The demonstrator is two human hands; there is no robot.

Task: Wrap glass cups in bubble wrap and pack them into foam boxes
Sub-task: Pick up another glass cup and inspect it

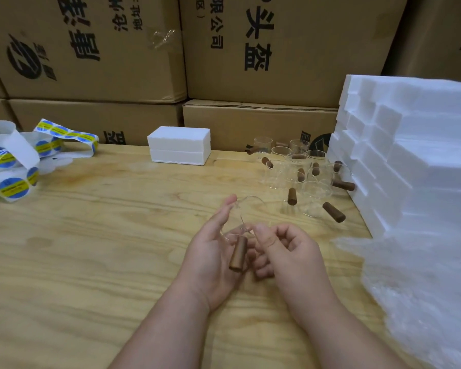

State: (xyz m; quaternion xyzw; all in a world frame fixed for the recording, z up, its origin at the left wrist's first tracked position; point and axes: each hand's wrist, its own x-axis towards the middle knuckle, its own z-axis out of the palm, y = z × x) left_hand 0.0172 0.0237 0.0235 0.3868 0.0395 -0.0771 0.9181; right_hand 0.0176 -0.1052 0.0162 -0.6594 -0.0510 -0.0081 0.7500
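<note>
Behind everything we see stacked cardboard cartons [91, 49] printed with black characters, and in front of them the plywood worktop [91, 249] that carries all the rest. On its right side a tall stack of white foam boxes [410, 145] rises in stepped rows, with a sheet of bubble wrap [423, 288] spread at its foot and running to the near right corner. One closed foam box [179, 148] stands alone at the back of the worktop, lid on, so we cannot tell what it holds. At far left lie loose strips of blue and yellow round stickers [14, 158]. Between the lone box and the stack stands a cluster of clear glass cups [304, 179], upright and empty, their brown wooden handles pointing various ways. Over the middle of the worktop our left hand [213, 257] cradles one glass cup [240, 222] with fingers nearly straight; the cup lies tilted, mouth away from us, its wooden handle [238, 253] pointing back toward us along the palm. Our right hand [285, 251] pinches the cup's rim with curled fingers (the glass itself is hard to trace).
</note>
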